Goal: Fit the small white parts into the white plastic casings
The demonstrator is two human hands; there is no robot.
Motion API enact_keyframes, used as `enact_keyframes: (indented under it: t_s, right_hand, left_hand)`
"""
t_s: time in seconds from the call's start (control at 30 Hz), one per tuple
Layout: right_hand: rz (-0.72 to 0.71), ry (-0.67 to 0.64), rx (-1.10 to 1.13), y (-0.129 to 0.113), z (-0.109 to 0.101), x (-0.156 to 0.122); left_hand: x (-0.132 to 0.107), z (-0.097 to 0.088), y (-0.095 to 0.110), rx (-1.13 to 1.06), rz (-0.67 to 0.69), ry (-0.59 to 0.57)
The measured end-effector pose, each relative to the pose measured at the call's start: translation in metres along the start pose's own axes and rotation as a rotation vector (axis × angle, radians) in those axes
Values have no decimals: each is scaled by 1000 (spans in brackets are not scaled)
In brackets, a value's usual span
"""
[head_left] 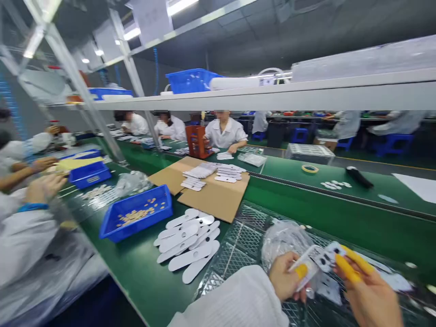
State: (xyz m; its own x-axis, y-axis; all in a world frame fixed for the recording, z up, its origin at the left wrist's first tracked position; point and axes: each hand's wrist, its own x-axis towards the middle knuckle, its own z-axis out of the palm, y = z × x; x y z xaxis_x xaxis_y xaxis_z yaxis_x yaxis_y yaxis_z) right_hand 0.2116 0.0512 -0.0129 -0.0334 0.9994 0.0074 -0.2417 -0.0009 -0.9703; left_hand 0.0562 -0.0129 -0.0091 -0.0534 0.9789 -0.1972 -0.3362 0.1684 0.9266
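Observation:
My left hand (284,274), a yellow cot on one fingertip, is closed on a white flat part (308,268) with a rounded end. In my right hand (374,290), two fingers in yellow cots pinch a small white plate with black round holes (329,256). The two pieces meet or overlap between my hands; whether they are joined I cannot tell. A clear plastic bag (284,240) lies just behind my left hand. Beneath both hands is a dark gridded tray (245,236), with more white pieces (329,288) on it.
White elongated plates (187,240) are piled left of the tray. A blue bin (136,213) holds small tan discs. Cardboard (218,200) carries stacked white parts. A shelf (272,95) crosses overhead. A co-worker's sleeve (30,254) is at left; other people sit across the bench.

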Motion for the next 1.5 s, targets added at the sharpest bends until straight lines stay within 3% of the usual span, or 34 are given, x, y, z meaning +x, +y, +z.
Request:
enact_keyframes:
  t_s: [0.1, 0.43, 0.6, 0.77, 0.87, 1.03, 1.5]
  right_hand:
    - [16, 49, 48, 7, 13, 1]
    - [-114, -118, 30, 3, 30, -10]
    - [-136, -63, -137, 16, 26, -8]
    - [-180, -5, -219, 12, 27, -8]
    - [-118, 2, -127, 6, 31, -8]
    - [64, -129, 11, 0, 33, -9]
    - [69, -218, 87, -12, 31, -13]
  left_hand:
    - [0, -2, 4, -15, 11, -54]
    - [-2, -1, 10, -54, 78, -99]
    - [-1, -1, 10, -45, 101, -115]
    - [-2, -1, 8, 18, 84, -120]
    - [-1, -1, 6, 78, 85, -118]
    - [0, -2, 5, 131, 80, -132]
    - [-2, 0, 5, 156, 96, -155]
